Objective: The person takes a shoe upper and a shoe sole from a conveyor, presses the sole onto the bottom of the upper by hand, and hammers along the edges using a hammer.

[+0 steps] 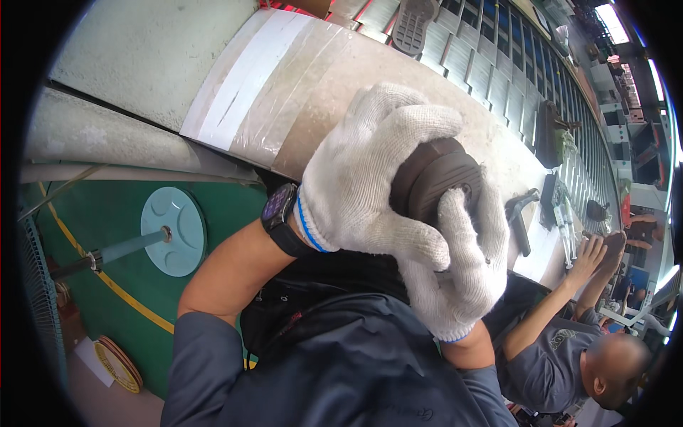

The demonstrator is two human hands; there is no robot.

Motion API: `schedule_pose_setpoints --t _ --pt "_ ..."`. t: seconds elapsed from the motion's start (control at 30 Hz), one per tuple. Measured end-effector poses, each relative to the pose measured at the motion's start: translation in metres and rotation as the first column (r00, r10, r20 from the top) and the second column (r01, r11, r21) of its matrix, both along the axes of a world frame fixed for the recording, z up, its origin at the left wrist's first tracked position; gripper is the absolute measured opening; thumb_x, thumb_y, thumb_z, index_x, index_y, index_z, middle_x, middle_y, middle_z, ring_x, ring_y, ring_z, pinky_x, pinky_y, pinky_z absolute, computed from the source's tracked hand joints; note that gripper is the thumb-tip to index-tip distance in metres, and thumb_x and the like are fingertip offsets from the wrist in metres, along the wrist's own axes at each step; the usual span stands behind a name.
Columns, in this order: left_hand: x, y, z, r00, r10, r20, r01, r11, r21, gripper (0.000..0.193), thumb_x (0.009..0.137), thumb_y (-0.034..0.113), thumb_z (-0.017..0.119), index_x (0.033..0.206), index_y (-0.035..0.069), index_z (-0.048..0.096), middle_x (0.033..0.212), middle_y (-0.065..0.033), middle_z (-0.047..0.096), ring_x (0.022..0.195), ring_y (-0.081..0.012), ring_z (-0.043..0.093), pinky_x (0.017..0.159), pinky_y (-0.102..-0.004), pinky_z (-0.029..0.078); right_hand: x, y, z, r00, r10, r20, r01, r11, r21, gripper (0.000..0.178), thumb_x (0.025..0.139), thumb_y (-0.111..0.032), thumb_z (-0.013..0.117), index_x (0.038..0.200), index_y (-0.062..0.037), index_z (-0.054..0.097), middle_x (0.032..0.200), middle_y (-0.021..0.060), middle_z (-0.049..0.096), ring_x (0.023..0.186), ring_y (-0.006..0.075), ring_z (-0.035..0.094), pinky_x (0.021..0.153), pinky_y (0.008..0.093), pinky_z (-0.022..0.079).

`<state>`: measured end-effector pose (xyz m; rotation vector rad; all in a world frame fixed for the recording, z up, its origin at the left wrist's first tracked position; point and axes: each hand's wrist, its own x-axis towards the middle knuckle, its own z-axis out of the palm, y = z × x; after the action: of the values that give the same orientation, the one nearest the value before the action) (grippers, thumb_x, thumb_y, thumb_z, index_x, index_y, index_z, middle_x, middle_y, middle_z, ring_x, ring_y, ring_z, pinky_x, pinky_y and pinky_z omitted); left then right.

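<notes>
Both my hands wear white knit gloves and are closed round a dark brown ridged rubber piece (445,174), which looks like a shoe sole seen end-on. My left hand (370,164) wraps it from the left and top, thumb along its lower side. From below and to the right, my right hand (466,263) grips it, with a finger pressed on its ridged face. The gloves hide much of the piece, so its full length does not show. It is held above a tan work surface (324,78) partly covered with clear and white tape.
Beyond the surface runs a roller conveyor (491,67) carrying a grey-brown shoe sole (414,27). A dark-handled tool (521,220) lies at the right. Another person (562,356) works there with bare hands. A pale blue round stool base (173,231) stands on the green floor (135,285).
</notes>
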<state>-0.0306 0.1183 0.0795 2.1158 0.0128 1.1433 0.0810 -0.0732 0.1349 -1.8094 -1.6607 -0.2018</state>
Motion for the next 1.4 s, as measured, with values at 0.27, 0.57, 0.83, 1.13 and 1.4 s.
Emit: schedule_pose_setpoints --t 0.27,0.57,0.83,1.13,1.4 --pt "-0.008 -0.001 0.008 1.000 -0.029 0.002 0.029 0.999 -0.017 0.117 0.075 0.091 0.075 0.140 -0.006 0.064 0.132 -0.0237 0.061 0.123 -0.0385 0.062 0.107 -0.0495 0.051 -0.009 -0.005 0.005 0.999 -0.032 -0.005 0.032 0.997 -0.067 0.059 0.067 -0.009 0.094 0.125 -0.0039 0.081 0.145 0.0431 0.056 0.126 0.0544 0.066 0.107 0.0507 0.056" --pt "-0.007 -0.005 0.027 0.993 -0.110 -0.054 0.087 0.945 -0.315 0.038 0.108 0.026 0.057 0.124 -0.003 0.075 0.124 -0.0191 0.069 0.115 -0.0277 0.067 0.103 -0.0397 0.054 -0.008 -0.004 0.003 1.000 0.005 -0.018 -0.006 0.999 -0.044 0.059 0.070 -0.007 0.094 0.126 -0.0033 0.079 0.144 0.0400 0.059 0.123 0.0499 0.068 0.103 0.0483 0.057" --pt "0.047 0.003 -0.008 0.999 -0.035 0.019 0.039 0.745 -0.666 0.033 0.112 0.026 0.061 0.123 -0.002 0.074 0.109 -0.0101 0.076 0.098 -0.0147 0.069 0.091 -0.0295 0.054 0.029 0.014 0.006 0.986 0.011 -0.166 -0.021 0.998 -0.061 0.069 0.080 0.000 0.087 0.146 0.0011 0.067 0.149 0.0233 0.065 0.135 0.0326 0.065 0.115 0.0410 0.049" --pt "0.066 0.005 -0.021 0.908 0.420 0.011 -0.418 0.900 0.122 0.033 0.109 0.014 0.058 0.132 -0.007 0.069 0.099 -0.0284 0.075 0.085 -0.0431 0.075 0.077 -0.0500 0.060 0.037 0.016 0.005 0.988 0.010 -0.152 -0.023 0.996 -0.082 0.062 0.085 -0.007 0.086 0.145 -0.0008 0.070 0.149 0.0211 0.067 0.139 0.0317 0.063 0.118 0.0423 0.047" --pt "0.070 0.008 -0.002 0.928 0.372 -0.030 -0.373 0.923 -0.098 0.040 0.115 0.027 0.051 0.108 -0.005 0.075 0.081 -0.0265 0.070 0.073 -0.0347 0.073 0.063 -0.0475 0.053 0.038 0.024 0.015 0.998 -0.049 0.029 0.052 0.990 -0.134 0.059 0.089 -0.011 0.083 0.145 -0.0010 0.070 0.144 0.0198 0.071 0.137 0.0295 0.065 0.116 0.0402 0.048"
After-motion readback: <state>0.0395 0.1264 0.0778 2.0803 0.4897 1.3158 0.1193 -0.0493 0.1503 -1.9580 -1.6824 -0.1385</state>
